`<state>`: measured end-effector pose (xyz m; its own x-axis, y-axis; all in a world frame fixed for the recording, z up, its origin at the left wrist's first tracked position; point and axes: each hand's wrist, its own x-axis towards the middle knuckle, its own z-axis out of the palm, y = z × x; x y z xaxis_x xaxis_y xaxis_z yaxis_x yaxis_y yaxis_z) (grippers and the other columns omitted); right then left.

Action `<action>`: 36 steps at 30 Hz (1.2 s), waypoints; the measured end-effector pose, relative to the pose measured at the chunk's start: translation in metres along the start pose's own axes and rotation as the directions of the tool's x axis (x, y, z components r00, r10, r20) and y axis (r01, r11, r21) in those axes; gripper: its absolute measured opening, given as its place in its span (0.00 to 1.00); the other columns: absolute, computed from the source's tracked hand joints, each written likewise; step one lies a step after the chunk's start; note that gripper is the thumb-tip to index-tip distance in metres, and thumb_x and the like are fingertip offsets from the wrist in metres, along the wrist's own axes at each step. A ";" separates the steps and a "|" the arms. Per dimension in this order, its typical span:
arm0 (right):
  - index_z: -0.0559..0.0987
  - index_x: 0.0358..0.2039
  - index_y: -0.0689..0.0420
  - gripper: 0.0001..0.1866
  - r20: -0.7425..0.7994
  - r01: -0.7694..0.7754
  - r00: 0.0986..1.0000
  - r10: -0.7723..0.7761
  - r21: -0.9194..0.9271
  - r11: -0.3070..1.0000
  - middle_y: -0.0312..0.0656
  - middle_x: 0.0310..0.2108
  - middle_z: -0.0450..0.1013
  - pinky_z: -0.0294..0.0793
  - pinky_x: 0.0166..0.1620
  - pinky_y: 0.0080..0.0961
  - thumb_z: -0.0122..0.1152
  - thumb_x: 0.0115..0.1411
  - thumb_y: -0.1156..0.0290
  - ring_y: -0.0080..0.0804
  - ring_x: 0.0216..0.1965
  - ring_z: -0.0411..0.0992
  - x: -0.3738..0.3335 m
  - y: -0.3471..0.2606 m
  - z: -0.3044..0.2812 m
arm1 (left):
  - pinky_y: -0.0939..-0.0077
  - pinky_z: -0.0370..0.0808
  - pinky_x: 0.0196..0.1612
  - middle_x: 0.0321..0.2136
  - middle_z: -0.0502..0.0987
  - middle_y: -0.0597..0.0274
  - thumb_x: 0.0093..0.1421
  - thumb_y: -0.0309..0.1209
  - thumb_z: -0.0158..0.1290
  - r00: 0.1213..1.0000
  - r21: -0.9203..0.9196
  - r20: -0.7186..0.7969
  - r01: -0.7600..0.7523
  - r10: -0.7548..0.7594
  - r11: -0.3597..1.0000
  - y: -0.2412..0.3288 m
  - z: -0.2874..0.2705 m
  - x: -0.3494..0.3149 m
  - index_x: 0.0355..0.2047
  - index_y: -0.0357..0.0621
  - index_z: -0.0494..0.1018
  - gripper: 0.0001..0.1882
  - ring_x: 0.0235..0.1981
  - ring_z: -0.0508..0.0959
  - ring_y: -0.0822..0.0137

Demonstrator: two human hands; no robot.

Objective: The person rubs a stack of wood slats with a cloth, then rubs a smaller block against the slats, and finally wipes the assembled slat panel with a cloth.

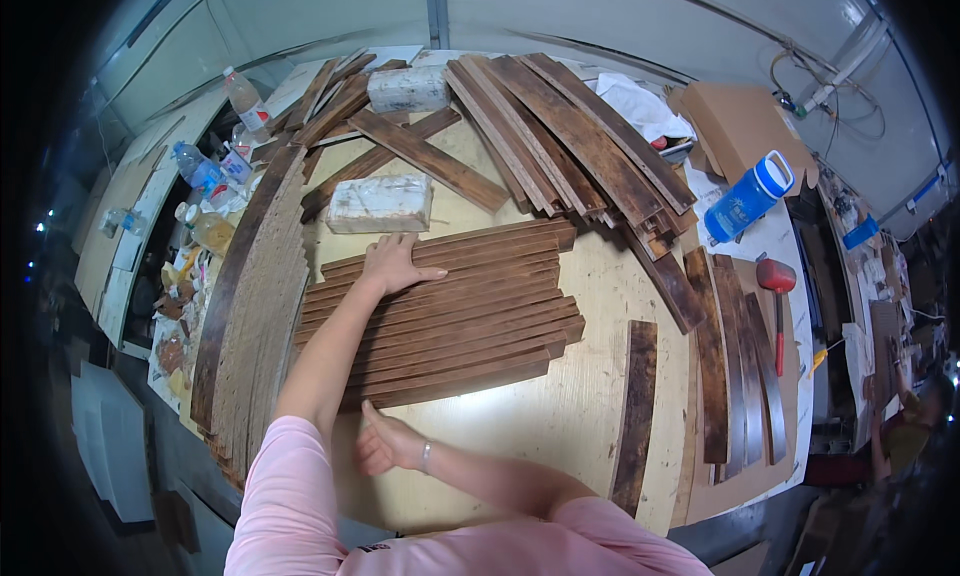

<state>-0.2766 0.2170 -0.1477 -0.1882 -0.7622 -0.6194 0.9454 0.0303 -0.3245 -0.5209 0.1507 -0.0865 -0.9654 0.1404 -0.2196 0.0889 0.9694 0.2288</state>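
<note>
A row of narrow dark brown wooden strips (450,311) is packed side by side in the middle of the table. Across the far strips lies my left hand (393,265), its thumb spread out to the right. My right hand (388,444) is beside the near left corner of the row, thumb up and apart from the loosely bent fingers, holding nothing that I can see. Just beyond my left hand sits a whitish wrapped block (380,204). A second wrapped block (409,90) is farther back.
Stacked brown boards (590,126) fan out at the back right; others (250,306) line the left. A single board (637,406) lies right of the row. A red mallet (776,278), blue bottle (748,198) and cardboard box (740,126) stand right. Plastic bottles (205,173) crowd the left.
</note>
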 end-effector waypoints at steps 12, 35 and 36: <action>0.72 0.54 0.66 0.28 -0.301 0.299 -0.266 -0.916 -0.929 0.218 0.51 0.50 0.73 0.66 0.59 0.33 0.63 0.61 0.58 0.41 0.53 0.70 -0.167 -0.228 -0.241 | 0.59 0.57 0.68 0.63 0.63 0.42 0.61 0.41 0.59 0.964 -0.170 -0.261 -0.004 -0.041 0.985 -0.063 -0.022 -0.134 0.64 0.34 0.61 0.36 0.66 0.61 0.47; 0.71 0.51 0.56 0.14 -0.399 0.612 0.023 -0.916 -0.719 0.329 0.38 0.46 0.69 0.64 0.55 0.24 0.55 0.67 0.68 0.27 0.48 0.65 -0.143 -0.217 -0.262 | 0.57 0.52 0.71 0.69 0.54 0.46 0.49 0.41 0.70 0.926 -0.277 -0.352 0.034 -0.134 0.960 -0.100 0.012 -0.074 0.64 0.41 0.63 0.45 0.71 0.51 0.48; 0.71 0.51 0.56 0.15 -0.405 0.572 0.013 -0.914 -0.747 0.339 0.38 0.47 0.68 0.63 0.56 0.24 0.55 0.67 0.67 0.27 0.49 0.65 -0.141 -0.216 -0.261 | 0.57 0.52 0.71 0.69 0.53 0.46 0.50 0.41 0.69 0.928 -0.254 -0.346 0.046 -0.135 0.966 -0.098 0.011 -0.075 0.65 0.41 0.63 0.44 0.71 0.51 0.48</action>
<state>-0.5238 0.4867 -0.1774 -0.9746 0.2240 -0.0013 0.0143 0.0568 -0.9983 -0.4545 0.0475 -0.1031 -0.9931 -0.0700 0.0935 -0.0203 0.8918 0.4521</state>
